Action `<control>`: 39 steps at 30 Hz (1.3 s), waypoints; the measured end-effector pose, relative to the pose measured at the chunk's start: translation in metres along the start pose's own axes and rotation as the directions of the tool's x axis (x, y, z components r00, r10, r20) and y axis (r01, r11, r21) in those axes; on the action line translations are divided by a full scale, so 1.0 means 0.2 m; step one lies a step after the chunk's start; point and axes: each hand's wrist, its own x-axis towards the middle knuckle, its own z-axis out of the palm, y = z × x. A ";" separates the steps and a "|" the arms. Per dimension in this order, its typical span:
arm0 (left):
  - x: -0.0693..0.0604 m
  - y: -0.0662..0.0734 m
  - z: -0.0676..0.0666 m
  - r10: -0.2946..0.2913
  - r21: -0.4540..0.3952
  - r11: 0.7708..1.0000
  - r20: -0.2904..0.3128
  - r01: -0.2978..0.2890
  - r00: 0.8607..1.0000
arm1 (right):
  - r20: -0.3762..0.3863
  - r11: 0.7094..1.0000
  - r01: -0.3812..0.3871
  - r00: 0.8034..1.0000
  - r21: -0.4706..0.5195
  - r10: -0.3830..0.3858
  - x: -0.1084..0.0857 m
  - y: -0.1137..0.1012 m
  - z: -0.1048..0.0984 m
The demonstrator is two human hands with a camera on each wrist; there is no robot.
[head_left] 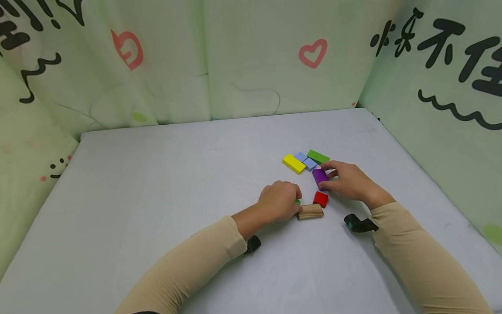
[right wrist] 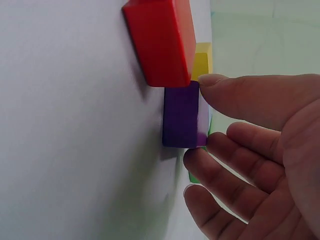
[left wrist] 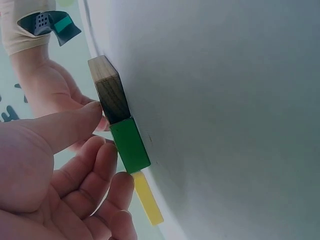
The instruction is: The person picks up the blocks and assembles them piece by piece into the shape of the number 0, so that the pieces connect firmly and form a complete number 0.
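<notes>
Seems, by judgement, to be in the middle of placing small blocks with two hands at once, in a curved group on the right part of the desk (head_left: 157, 183). With the right hand (head_left: 347, 179), pinching the purple block (head_left: 320, 179) between thumb and fingertips, spread only as wide as its length; whether resting or slightly raised, hard to say. With the left hand (head_left: 277, 199), reaching over the near green block (left wrist: 130, 145), fingers partly bent and touching its side, thumb against the wooden block (left wrist: 111, 90); impossible to say from these views whether really gripping or only pushing.

Next, probably, calls for a small, gentle adjusting of the purple block, without knocking the red block (head_left: 320, 199) just beside its near end, and then for loosening the fingers carefully. On the left side, likely calls for keeping the green and wooden blocks end to end while letting go.

Counted on the desk: eight blocks altogether. By colour: one yellow block (head_left: 293, 164); two light blue blocks (head_left: 310, 164), lying between the yellow and the far green block (head_left: 318, 156); two green, counting the one at the left hand; one purple; one red; one wooden, with visible grain. Counted besides: two black wrist cameras (head_left: 357, 224), one at each sleeve.
</notes>
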 end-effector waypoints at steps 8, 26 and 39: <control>0.00 0.00 0.00 -0.005 -0.006 1.000 0.003 0.005 1.000 | -0.007 1.000 -0.019 1.000 0.003 0.019 0.01 0.00 0.01; 0.00 0.00 0.00 -0.007 -0.010 1.000 0.009 0.007 1.000 | -0.017 1.000 -0.009 1.000 0.013 0.009 0.01 -0.02 0.03; 0.00 0.00 0.00 0.000 -0.017 1.000 0.000 0.000 1.000 | -0.024 1.000 0.003 1.000 0.003 -0.003 0.01 -0.03 0.04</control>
